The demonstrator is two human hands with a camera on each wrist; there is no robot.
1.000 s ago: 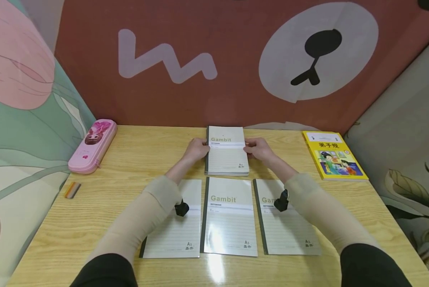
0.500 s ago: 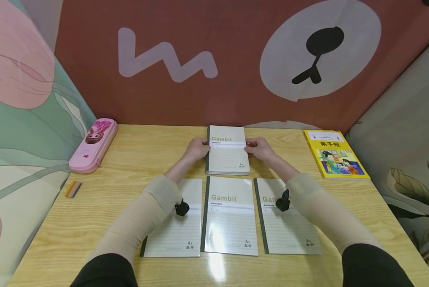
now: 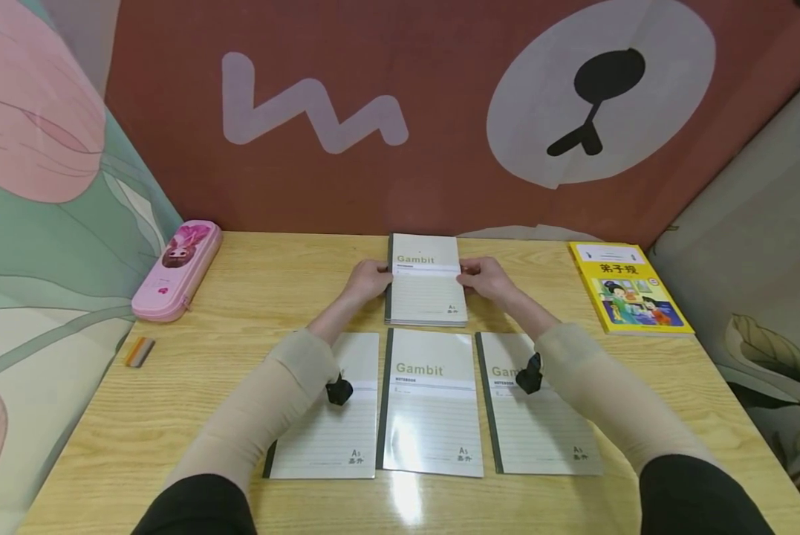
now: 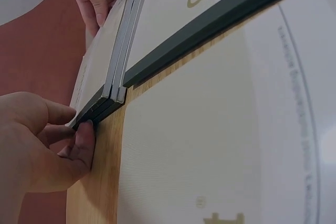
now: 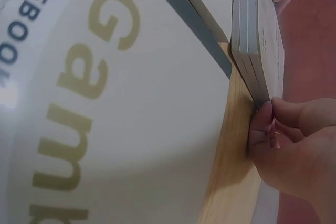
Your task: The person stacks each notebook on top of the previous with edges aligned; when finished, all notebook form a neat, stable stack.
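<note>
- Wood-grain table (image 3: 239,297) is carrying everything, with a red wall behind it and patterned panels closing in on both sides.
- I am holding the stack (image 3: 426,286) of notebooks at the far middle of the table, just behind a row of three single notebooks (image 3: 430,401) lying flat side by side.
- My left hand (image 3: 368,281) is pinching the stack's spine edge, fingers curled under and thumb on top; my right hand (image 3: 483,279) is pinching the opposite edge the same way.
- From the left wrist view, the stack (image 4: 113,72) seems to be three thin books with glossy covers, so I am judging they could be sliding on one another if I am squeezing unevenly.
- Only my fingertips (image 5: 262,124) are catching the lower edge on the right, so the bottom book could be slipping out if I am lifting from there.
- The stack's near edge is sitting close to the middle notebook, so dragging it toward me could be knocking the row askew.
- My sleeves are hanging over the outer two notebooks and could be brushing them.
- Pencil case (image 3: 175,271), eraser (image 3: 137,351) and yellow book (image 3: 629,288) are lying well apart, so I am seeing little risk there.
</note>
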